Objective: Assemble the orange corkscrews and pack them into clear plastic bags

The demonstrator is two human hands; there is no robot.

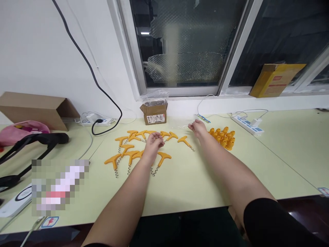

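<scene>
My left hand hovers over several yellow T-handled corkscrews spread on the pale green table; its fingers are curled, and whether they pinch anything is too small to tell. My right hand is near a clear plastic bag, its fingertips close together, with any held item not visible. A single corkscrew lies between my hands, its spiral pointing to the lower right. Beside my right forearm stands a cluster of yellow hollow parts, partly hidden by the arm.
Against the wall sits an open cardboard box. Power strips lie at the back left and back right. A black strap-like frame, a pink bag and a larger cardboard box occupy the left side.
</scene>
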